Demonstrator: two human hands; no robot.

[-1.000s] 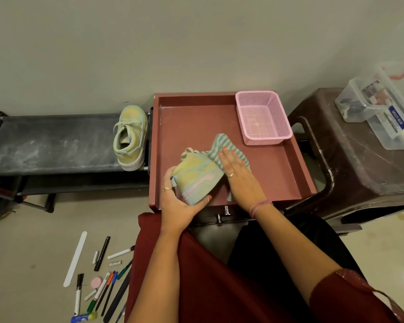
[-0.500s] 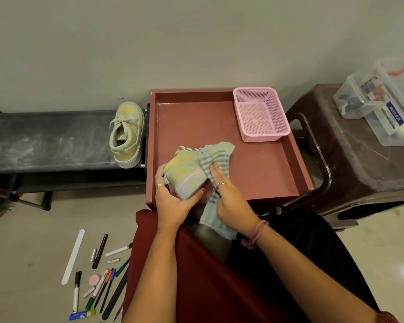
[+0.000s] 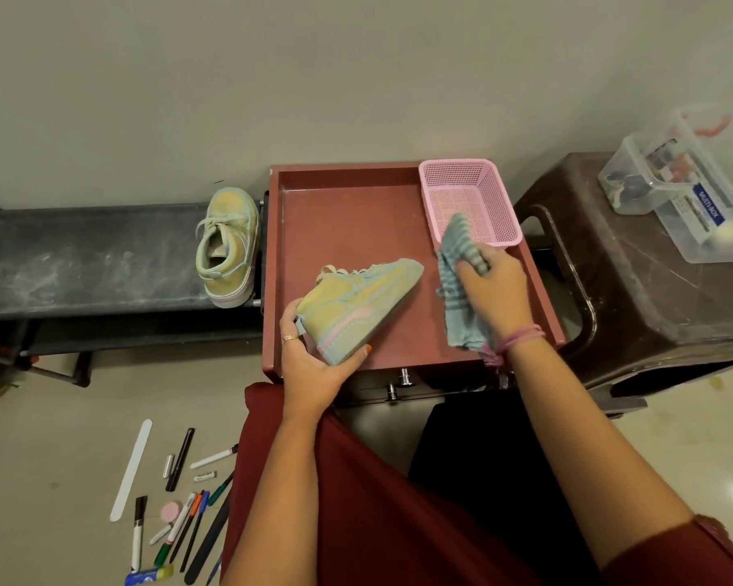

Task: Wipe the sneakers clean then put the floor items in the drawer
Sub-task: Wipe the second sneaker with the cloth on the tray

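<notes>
My left hand (image 3: 314, 361) grips the heel of a pale green and yellow sneaker (image 3: 356, 306), which lies on its side over the open red-brown drawer (image 3: 348, 217). To the sneaker's right, my right hand (image 3: 494, 285) holds a striped blue-green cloth (image 3: 458, 298), apart from the shoe. The second sneaker (image 3: 229, 251) stands on the black shoe rack (image 3: 81, 255) to the left. Several pens, markers and a white strip (image 3: 130, 469) lie on the floor (image 3: 39, 480) at lower left.
A pink mesh basket (image 3: 468, 196) sits in the drawer's far right corner. A dark brown stool (image 3: 652, 281) on the right carries clear plastic boxes (image 3: 686, 184). My red and black clothing fills the bottom of the view.
My right hand has pulled the cloth off the sneaker and moved right. The left hand has turned the sneaker so its toe points toward the basket.
</notes>
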